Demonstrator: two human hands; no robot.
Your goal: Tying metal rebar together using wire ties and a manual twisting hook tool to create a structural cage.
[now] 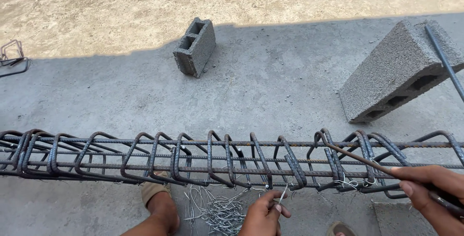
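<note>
A long rebar cage [193,156] of dark steel bars and square stirrups lies across the view, left to right. My left hand [265,212] is below its near lower bar, fingers pinched on a thin piece of tie wire [282,193] that reaches up to the bar. My right hand [430,190] at the lower right grips the handle of a hooked metal tying tool [357,157], whose thin rod runs up and left to the cage's top bar.
A pile of cut tie wires [217,212] lies on the concrete under the cage, beside my foot [162,207]. Two hollow concrete blocks stand beyond: a small block [195,46] at centre, a large block [396,69] at right with a rebar rod [444,62] on it. Bent stirrups [12,57] lie far left.
</note>
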